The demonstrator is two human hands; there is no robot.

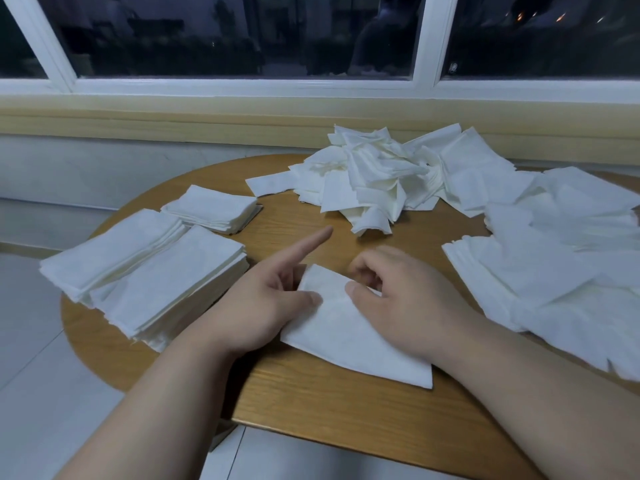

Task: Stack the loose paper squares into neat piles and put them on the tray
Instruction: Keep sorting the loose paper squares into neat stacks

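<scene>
A white paper square (pixel 349 336) lies on the round wooden table (pixel 346 403) in front of me. My left hand (pixel 263 306) holds its left edge with the thumb on top and the index finger pointing away. My right hand (pixel 398 296) grips the far right part, thumb on the sheet and fingers curled over its edge. Three neat piles sit at the left: a near one (pixel 166 292), one behind it (pixel 110 251) and a smaller one (pixel 211 207). A crumpled heap of loose squares (pixel 374 178) lies at the back. No tray is in view.
More loose, overlapping squares (pixel 554 265) spread over the table's right side and reach its edge. A window sill and dark window run behind the table. Pale floor tiles show to the left and below.
</scene>
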